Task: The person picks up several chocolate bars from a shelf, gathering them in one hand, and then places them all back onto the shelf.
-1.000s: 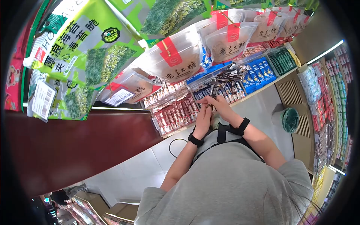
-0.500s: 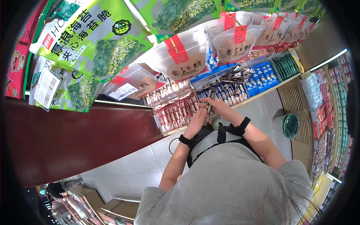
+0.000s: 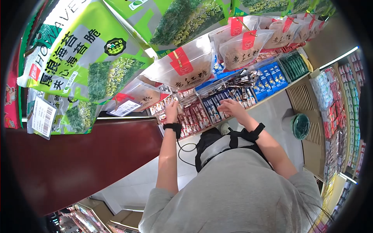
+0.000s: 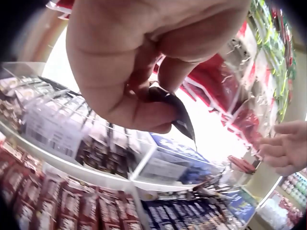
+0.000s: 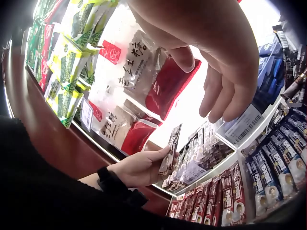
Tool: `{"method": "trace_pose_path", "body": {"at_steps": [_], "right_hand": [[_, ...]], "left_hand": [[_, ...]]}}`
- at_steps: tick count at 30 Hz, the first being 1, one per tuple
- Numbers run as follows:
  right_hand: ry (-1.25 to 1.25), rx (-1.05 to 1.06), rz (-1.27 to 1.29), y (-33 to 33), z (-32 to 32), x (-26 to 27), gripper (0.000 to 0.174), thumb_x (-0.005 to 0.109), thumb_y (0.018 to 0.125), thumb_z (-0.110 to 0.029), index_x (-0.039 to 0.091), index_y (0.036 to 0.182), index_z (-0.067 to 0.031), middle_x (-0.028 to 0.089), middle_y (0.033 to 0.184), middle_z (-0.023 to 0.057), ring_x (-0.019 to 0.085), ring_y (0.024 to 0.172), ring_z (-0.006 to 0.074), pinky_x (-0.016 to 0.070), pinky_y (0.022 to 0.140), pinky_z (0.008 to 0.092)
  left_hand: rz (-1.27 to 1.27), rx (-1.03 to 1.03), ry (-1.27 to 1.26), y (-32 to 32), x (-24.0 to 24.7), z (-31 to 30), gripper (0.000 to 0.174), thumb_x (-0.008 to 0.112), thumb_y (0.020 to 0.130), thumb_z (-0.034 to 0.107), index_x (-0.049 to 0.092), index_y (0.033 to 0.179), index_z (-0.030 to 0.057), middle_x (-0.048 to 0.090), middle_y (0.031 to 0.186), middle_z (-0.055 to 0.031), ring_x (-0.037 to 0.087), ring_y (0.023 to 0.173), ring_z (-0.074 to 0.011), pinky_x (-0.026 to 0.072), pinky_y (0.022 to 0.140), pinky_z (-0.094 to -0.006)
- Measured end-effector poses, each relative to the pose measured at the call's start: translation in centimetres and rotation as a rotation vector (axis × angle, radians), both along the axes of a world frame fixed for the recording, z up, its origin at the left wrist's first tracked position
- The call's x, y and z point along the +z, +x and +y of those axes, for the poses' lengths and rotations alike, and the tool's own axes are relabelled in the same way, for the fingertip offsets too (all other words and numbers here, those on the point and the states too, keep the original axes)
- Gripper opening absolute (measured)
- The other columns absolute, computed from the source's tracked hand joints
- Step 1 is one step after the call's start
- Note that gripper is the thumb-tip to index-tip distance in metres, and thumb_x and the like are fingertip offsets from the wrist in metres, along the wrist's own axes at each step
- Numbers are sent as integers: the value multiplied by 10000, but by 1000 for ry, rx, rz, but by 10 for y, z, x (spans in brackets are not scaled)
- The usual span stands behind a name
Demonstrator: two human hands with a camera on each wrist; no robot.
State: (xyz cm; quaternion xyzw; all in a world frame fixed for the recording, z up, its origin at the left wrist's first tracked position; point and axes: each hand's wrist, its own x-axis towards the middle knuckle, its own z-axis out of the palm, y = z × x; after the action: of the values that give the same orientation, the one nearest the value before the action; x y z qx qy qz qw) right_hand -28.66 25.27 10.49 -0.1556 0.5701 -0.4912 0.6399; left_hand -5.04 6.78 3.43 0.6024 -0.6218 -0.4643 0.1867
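Pinching a wrapped stick (image 5: 171, 148) in the left hand (image 3: 171, 111), near the left display compartments (image 4: 132, 184); holding the right hand (image 3: 235, 110) apart, empty. Probably sorting; next calling for lowering into a matching row.

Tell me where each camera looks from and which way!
On the head: faces forward and down at left hand, right hand, forearms, shirt.
On the left wrist: faces left hand pinching a packet; right hand shows.
On the right wrist: faces right hand; left hand shows.
Shared: both wrist views show both hands and packet.

Downward head view (2 wrist closeups)
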Motion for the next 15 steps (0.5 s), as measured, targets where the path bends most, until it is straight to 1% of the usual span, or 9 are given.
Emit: {"method": "trace_pose_path", "body": {"at_steps": [2,3,4,6,7,8,10,11,15], "right_hand": [[-2,-2,0,-4,2,-4,329,427,857,-278,465,1085,-44,577,973,82,534,923,157,372,821,276],[17,-18,38,-5,2,-2,326,428,857,-270,465,1084,-38,577,969,83,537,916,158,379,813,274],[37,-34,76,-7,3,-1,323,429,857,-262,464,1083,-33,577,965,85,541,909,159,386,805,272],[47,-59,79,-11,5,3,317,432,857,-254,465,1080,-31,577,966,88,543,905,160,394,798,274],[57,-77,80,-13,6,3,311,434,856,-246,467,1076,-28,577,967,91,545,901,161,401,791,276],[60,-84,81,-14,6,2,311,434,856,-246,467,1076,-28,577,967,91,545,901,161,401,791,276],[53,-125,55,-17,8,-3,290,441,855,-219,471,1069,-25,579,963,93,549,892,160,412,783,273],[59,-128,56,-18,8,-5,290,441,855,-219,471,1069,-25,579,963,93,549,892,160,412,783,273],[48,-152,40,-17,8,-9,255,463,844,-189,485,1046,-33,586,932,81,560,861,143,420,740,238]], "left_hand": [[-94,-100,-141,17,-46,-42,281,548,784,221,604,874,-38,598,753,-44,508,684,-97,398,636,-254],[90,-26,-207,10,-40,-46,293,560,776,230,609,875,-41,606,766,-55,522,701,-101,402,654,-249],[67,64,-23,0,-14,-43,321,580,762,247,605,898,-42,608,798,-65,522,703,-102,401,656,-248],[98,210,81,-5,-27,-55,349,597,746,271,607,906,-40,607,836,-79,526,723,-104,400,645,-251],[-80,202,109,4,-61,-75,310,552,758,250,600,903,-19,594,825,-83,516,703,-120,398,640,-258],[-79,195,112,-2,-59,-77,310,552,758,250,600,903,-19,594,825,-83,516,703,-120,398,640,-258],[13,29,42,-10,-58,-80,388,509,772,342,590,857,-28,597,834,-127,547,776,-193,403,714,-307],[16,-57,-27,-13,-59,-82,344,484,780,301,579,837,-25,599,796,-143,557,770,-205,404,704,-322],[-111,-2,-141,-20,-50,-76,308,479,771,260,574,842,-25,603,776,-159,571,726,-220,417,649,-333]]}}
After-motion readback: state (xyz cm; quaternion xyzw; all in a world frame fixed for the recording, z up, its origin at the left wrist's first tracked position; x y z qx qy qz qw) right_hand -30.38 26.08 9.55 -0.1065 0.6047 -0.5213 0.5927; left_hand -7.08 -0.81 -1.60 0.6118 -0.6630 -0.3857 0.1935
